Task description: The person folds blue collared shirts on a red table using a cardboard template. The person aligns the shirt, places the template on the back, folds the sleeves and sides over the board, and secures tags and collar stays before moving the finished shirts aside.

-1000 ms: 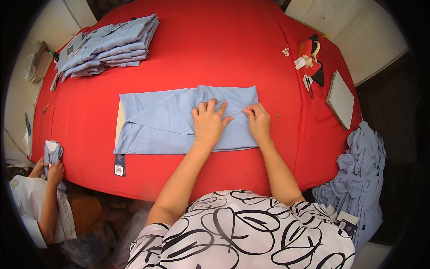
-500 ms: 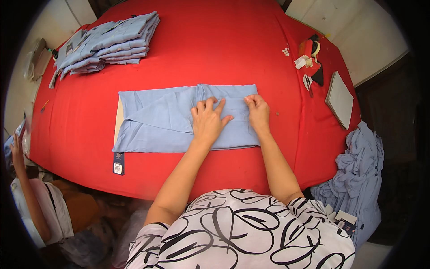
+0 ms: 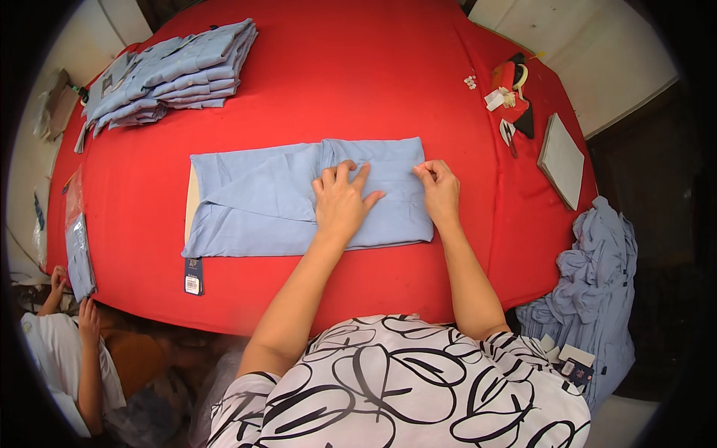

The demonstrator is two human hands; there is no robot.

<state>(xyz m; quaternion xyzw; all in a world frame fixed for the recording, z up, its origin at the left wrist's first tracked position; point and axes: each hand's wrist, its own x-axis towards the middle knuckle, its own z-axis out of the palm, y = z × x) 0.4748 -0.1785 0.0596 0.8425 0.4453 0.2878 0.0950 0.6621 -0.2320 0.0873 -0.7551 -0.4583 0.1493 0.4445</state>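
While the left hand splays on blue cloth, the right hand curls.

The bare right hand has shifted toward the three-o'clock edge of the folded light-blue cloth garment; a slim blue bundle in clear plastic now lies at nine o'clock.

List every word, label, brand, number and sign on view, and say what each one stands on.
Dark blue hang tag at the folded blue shirt: pale lettering, not copied out here.
White barcode sticker on that tag: fine print too small to read.
Dark blue tag by the heap of blue shirts: small, blurred marks, unreadable.
No other text is legible.
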